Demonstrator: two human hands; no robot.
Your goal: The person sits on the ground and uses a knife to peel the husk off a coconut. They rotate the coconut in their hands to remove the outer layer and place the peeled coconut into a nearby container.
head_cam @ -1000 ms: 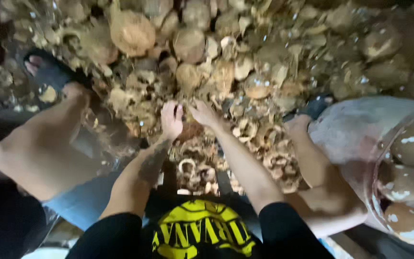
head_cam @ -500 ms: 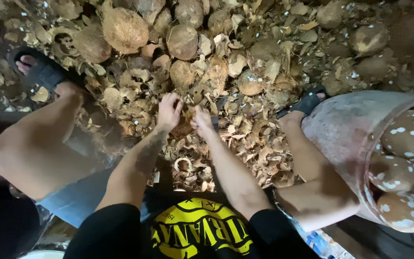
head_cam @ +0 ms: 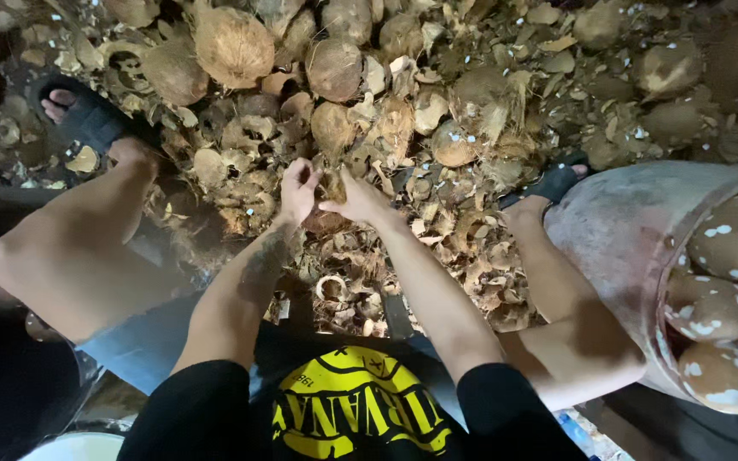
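Both hands meet in the middle of the frame, a little above the centre. The left hand (head_cam: 298, 189) has its fingers curled in and pinches a brown, stringy piece of coconut husk (head_cam: 332, 183). The right hand (head_cam: 359, 201) is just beside it, with the fingers bent and the thumb pressed to the same piece. So both hands are closed on the husk, and they almost touch each other. The husk is small and partly hidden by the fingers, so its full shape is hard to tell.

All around the hands is a big heap of husk scraps (head_cam: 463, 230) that fills the top and middle of the frame. Whole brown coconuts (head_cam: 232, 44) lie at the top of the heap. On the right edge stands a pinkish bucket (head_cam: 625, 230) with peeled, spotted coconuts (head_cam: 732, 243) inside. The person's bare knees spread to the lower left and lower right. A foot in a black sandal (head_cam: 87, 115) rests at the upper left, and another dark sandal (head_cam: 557, 181) shows near the bucket.
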